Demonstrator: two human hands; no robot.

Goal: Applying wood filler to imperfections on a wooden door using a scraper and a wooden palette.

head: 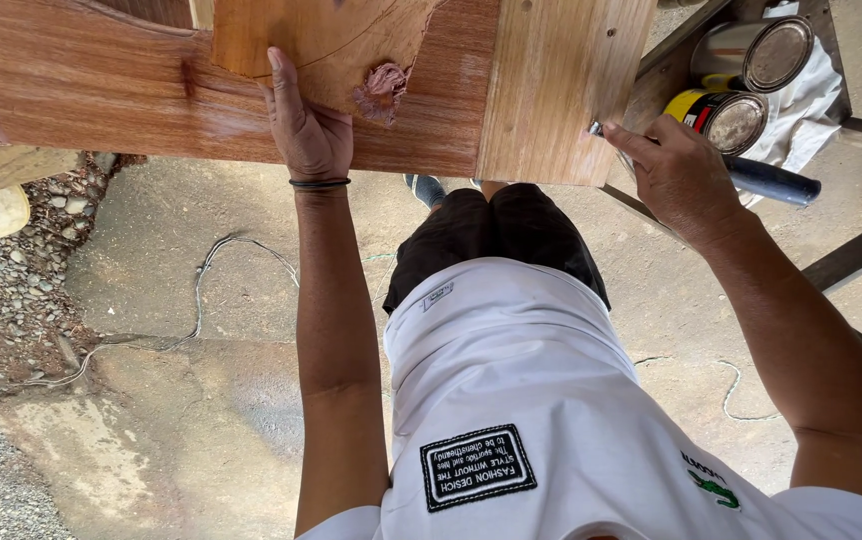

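the person stands over a wooden workpiece (251, 90) made of reddish and paler boards, and the step in hand looks like finishing or fastening work along its pale upright board (551, 90). the left hand (306, 125) lies flat and open on the wood, fingers stretched up against an irregular lighter slab (321, 40), steadying it rather than gripping; a crumpled pinkish rag (381, 92) sits just beside that hand on the slab's edge. the right hand (676, 170) is closed around a dark-handled tool (771, 180), its small metal tip touching the lower right corner of the pale board; what kind of tool it is cannot be told. the next move, as a judgement, calls for keeping the tip square on that corner while the left hand holds the piece from shifting. counted: two hands, one rag, one tool, two open cans (751, 85) on a stand to the right, one silver, one yellow, and one thin cable (196, 300) on the concrete floor.
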